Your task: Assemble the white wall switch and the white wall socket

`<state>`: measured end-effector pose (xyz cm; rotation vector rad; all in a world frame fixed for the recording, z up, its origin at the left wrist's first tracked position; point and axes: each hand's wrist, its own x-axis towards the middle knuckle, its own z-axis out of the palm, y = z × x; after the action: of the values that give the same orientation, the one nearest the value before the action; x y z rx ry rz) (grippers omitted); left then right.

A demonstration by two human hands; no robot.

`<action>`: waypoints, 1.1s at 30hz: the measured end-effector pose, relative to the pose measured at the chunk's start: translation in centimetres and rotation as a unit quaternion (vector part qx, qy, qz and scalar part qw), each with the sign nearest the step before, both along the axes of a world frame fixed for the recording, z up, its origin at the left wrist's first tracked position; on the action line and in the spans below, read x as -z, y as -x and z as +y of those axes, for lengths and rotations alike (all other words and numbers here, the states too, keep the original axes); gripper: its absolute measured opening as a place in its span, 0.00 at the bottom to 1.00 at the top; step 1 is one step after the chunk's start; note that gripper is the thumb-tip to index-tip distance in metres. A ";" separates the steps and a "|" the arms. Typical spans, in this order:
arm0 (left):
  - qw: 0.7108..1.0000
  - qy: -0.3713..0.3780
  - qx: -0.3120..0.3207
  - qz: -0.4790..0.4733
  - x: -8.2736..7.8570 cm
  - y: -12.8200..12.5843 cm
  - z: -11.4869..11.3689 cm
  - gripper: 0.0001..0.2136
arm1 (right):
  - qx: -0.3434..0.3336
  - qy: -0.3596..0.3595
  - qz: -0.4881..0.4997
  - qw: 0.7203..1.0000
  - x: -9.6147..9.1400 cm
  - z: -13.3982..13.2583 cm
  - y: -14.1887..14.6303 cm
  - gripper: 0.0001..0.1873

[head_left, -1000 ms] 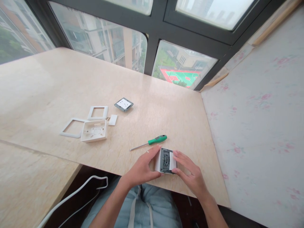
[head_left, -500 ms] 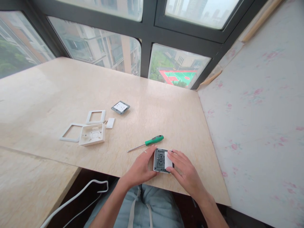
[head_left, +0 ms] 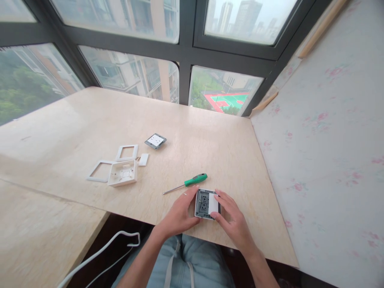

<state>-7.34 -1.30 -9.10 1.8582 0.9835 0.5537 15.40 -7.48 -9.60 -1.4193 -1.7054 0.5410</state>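
A wall switch (head_left: 204,205) with its grey inner frame bare sits near the table's front edge. A white rocker key (head_left: 213,203) covers its right half. My left hand (head_left: 180,212) grips the switch's left side, thumb at the near edge and fingers at the far corner. My right hand (head_left: 232,214) closes on its right side, with fingertips and thumb at the rocker key's edge. Just beyond the hands lies a green-handled screwdriver (head_left: 195,180), its tip pointing left. What is under the switch is mostly hidden.
Farther left lie a white mounting box (head_left: 123,182), two white cover frames (head_left: 99,179), a small white key (head_left: 144,159) and small screws. A socket module (head_left: 155,141) rests behind them. A white cable (head_left: 99,252) hangs at the table's front. Windows and a papered wall border the table.
The view has tilted up a little. My right fingers have drawn back from the rocker key's face toward its right edge. My left hand keeps its grip on the switch.
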 end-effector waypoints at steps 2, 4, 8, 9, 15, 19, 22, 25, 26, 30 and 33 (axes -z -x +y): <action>1.000 -0.007 -0.001 0.001 0.0 -0.1 -0.1 0.42 | 0.001 0.011 0.017 1.000 0.3 -0.1 0.0 0.21; 1.000 -0.013 -0.002 0.002 0.0 -0.1 -0.1 0.42 | 0.003 0.026 0.036 0.999 0.6 -0.2 0.0 0.21; 1.000 -0.010 -0.005 0.010 -0.2 -0.3 -0.2 0.43 | 0.014 0.066 0.078 0.995 1.4 -0.5 -0.1 0.22; 1.000 -0.006 -0.007 0.011 -0.3 -0.4 -0.2 0.44 | 0.019 0.076 0.089 0.993 1.6 -0.6 -0.2 0.23; 0.995 0.051 -0.028 -0.077 -0.9 0.2 -0.8 0.41 | 0.019 0.130 0.109 0.985 2.2 -1.1 -0.9 0.40; 0.978 0.075 -0.072 -0.183 -2.2 2.4 0.1 0.27 | 0.008 0.122 0.034 0.992 2.2 -1.0 -0.8 0.48; 0.974 -0.028 -0.190 -0.119 -3.6 5.1 2.5 0.17 | 0.023 0.098 -0.008 0.995 2.4 -1.0 -0.5 0.43; 0.928 -0.158 -0.331 0.062 -4.9 8.0 5.8 0.14 | 0.032 0.080 -0.022 0.996 2.8 -1.0 -0.4 0.42; 0.907 -0.184 -0.354 0.133 -5.2 8.9 7.0 0.15 | 0.034 0.074 -0.025 0.996 2.9 -1.0 -0.4 0.42; 0.869 -0.195 -0.246 0.383 -6.1 11.8 11.3 0.23 | 0.036 0.056 -0.033 0.997 3.3 -1.0 -0.4 0.42; 0.879 -0.172 -0.166 0.412 -6.4 13.2 13.9 0.27 | 0.033 0.053 -0.039 0.997 3.4 -1.0 -0.5 0.41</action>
<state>-20.52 12.63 -2.68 2.3136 1.8898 0.0975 15.87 -8.49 -13.03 -1.5840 -1.7061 0.5538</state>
